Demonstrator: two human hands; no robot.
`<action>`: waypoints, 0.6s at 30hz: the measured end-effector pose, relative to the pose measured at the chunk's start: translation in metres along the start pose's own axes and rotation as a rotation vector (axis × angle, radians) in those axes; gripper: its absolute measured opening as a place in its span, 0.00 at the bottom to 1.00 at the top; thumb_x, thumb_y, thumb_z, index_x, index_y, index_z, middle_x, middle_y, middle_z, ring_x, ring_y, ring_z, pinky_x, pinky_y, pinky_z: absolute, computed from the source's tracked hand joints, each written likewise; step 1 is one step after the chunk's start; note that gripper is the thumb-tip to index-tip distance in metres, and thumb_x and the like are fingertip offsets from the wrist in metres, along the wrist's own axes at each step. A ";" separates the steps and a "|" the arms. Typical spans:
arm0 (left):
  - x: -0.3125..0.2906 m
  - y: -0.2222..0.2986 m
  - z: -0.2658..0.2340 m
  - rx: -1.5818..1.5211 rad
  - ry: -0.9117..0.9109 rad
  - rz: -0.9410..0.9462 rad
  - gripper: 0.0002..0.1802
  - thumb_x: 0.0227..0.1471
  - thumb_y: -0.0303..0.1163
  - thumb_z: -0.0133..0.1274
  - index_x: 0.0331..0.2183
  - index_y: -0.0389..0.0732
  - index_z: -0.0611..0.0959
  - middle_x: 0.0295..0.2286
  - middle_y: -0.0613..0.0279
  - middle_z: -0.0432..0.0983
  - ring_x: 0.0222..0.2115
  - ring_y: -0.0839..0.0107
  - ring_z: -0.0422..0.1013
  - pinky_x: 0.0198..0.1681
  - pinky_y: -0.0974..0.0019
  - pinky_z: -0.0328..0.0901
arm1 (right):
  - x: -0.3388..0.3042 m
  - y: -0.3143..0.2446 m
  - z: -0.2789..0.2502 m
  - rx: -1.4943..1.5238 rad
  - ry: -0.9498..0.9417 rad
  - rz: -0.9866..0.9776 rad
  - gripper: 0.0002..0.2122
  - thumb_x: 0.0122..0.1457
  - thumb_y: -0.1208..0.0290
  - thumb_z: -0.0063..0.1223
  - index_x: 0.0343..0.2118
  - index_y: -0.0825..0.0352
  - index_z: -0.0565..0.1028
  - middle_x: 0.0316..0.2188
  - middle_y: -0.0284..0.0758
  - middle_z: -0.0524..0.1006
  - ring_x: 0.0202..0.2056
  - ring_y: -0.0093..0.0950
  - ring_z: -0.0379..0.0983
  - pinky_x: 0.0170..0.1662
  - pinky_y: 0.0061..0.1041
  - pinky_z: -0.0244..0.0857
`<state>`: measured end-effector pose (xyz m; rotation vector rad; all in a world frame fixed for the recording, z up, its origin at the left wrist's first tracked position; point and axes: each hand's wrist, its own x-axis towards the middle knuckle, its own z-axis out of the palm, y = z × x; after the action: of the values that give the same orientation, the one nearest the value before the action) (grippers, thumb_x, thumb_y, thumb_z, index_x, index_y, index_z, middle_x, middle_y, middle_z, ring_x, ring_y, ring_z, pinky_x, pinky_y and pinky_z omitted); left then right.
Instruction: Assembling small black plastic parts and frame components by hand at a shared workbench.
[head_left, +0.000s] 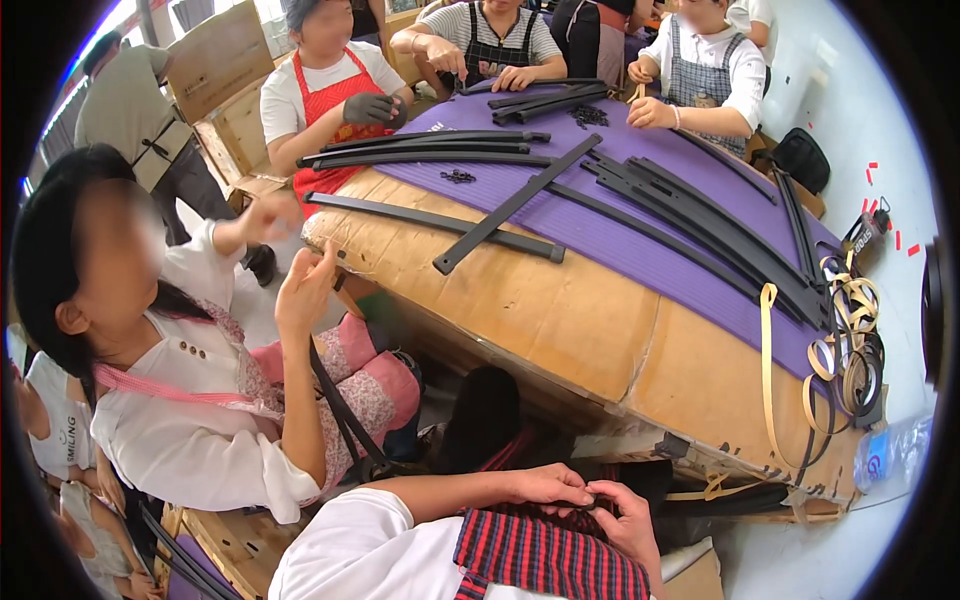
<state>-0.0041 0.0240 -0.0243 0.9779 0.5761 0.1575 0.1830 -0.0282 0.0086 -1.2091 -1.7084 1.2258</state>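
Observation:
At the lower middle, close to my body, my left hand (556, 487) and my right hand (630, 522) meet with fingertips pinched together. Between them is a small dark piece (590, 503), mostly covered by the fingers; its kind is hard to make out. Both hands stay below the near edge of the cardboard-covered table (560, 330), over a red-and-black striped apron (555, 560). On the table, a flat black bar (520, 203) with holed ends lies across another black bar (430, 225).
A purple mat (690, 200) carries stacked black bars (690, 225) and small black parts (588, 117). Tan and black bands (850, 340) coil at the right, beside a plastic bottle (893, 455). A co-worker (215, 400) sits at left; others work across the table.

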 end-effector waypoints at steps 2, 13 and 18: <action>-0.001 0.000 -0.002 -0.015 -0.009 0.000 0.14 0.49 0.41 0.48 0.25 0.40 0.77 0.16 0.69 0.68 0.15 0.83 0.61 0.17 0.80 0.55 | 0.003 -0.007 -0.002 -0.018 -0.038 0.036 0.14 0.42 0.84 0.51 0.35 0.69 0.71 0.33 0.38 0.73 0.35 0.28 0.71 0.38 0.22 0.64; -0.026 0.035 0.004 -0.123 -0.042 0.086 0.11 0.48 0.38 0.48 0.24 0.40 0.77 0.16 0.68 0.69 0.14 0.82 0.62 0.15 0.80 0.56 | 0.019 -0.040 -0.008 -0.158 0.013 -0.243 0.13 0.39 0.83 0.56 0.32 0.68 0.73 0.30 0.39 0.74 0.32 0.31 0.72 0.36 0.24 0.66; -0.035 0.058 0.005 -0.240 0.206 0.371 0.09 0.49 0.33 0.49 0.33 0.41 0.72 0.21 0.68 0.69 0.17 0.81 0.65 0.16 0.79 0.59 | 0.051 -0.054 -0.010 -0.138 0.114 -0.304 0.12 0.42 0.81 0.55 0.33 0.69 0.71 0.33 0.39 0.72 0.32 0.30 0.72 0.34 0.23 0.66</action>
<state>-0.0236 0.0396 0.0392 0.8308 0.5436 0.6501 0.1609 0.0168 0.0643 -1.0282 -1.8346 0.8545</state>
